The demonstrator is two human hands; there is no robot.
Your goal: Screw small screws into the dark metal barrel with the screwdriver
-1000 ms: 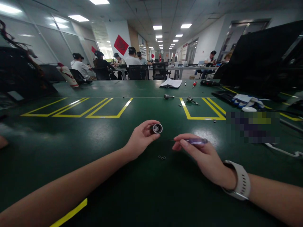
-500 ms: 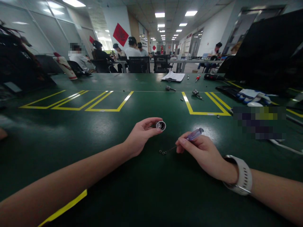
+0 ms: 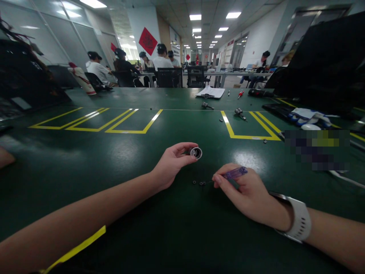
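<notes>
My left hand (image 3: 173, 163) is closed, its thumb and fingers pinching a round metal housing (image 3: 196, 153) whose hollow end faces me. Inside that cup some small parts show, too small to name. In my right hand (image 3: 242, 190) I grip a screwdriver (image 3: 235, 173) with a clear purple handle and a thin shaft. Its tip is down at the small metal rings (image 3: 202, 183) lying on the green table (image 3: 176, 236). One more ring (image 3: 194, 182) lies a little to their left, below the housing.
Two metal assemblies with shafts (image 3: 207, 105) (image 3: 240, 113) lie farther back. Beyond are a clipboard with paper (image 3: 211, 92) and a red screwdriver (image 3: 241, 94). Gloves (image 3: 309, 116) are at right. Yellow tape (image 3: 253, 137) marks the table. Another person's arm (image 3: 5, 156) shows at the left edge.
My right hand has tipped the screwdriver lower and flatter. Two of the rings have shifted slightly right, away from the third. My left hand still holds the housing.
</notes>
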